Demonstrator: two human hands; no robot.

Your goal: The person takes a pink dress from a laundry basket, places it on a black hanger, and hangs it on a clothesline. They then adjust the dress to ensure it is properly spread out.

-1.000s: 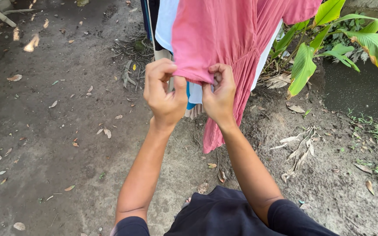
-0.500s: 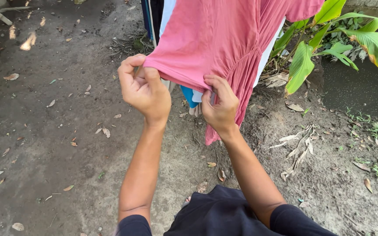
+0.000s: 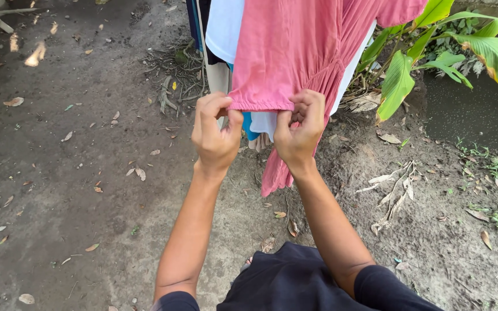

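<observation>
Head view: two bare arms reach up to hanging clothes above dirt ground.
Left hand (image 3: 215, 133): grip clamped on the lower hem of the pink garment (image 3: 295, 52), fingers curled over its edge.
Right hand (image 3: 298, 128): grip pinched shut on the same hem, close beside the left hand.
Pink garment: hangs at top centre; a gathered tail drops below the right hand.
White cloth (image 3: 224, 26): hangs behind the pink garment, on its left.
Green plant (image 3: 433, 52): upper right corner.
Ground (image 3: 76, 190): scattered dry leaves.
</observation>
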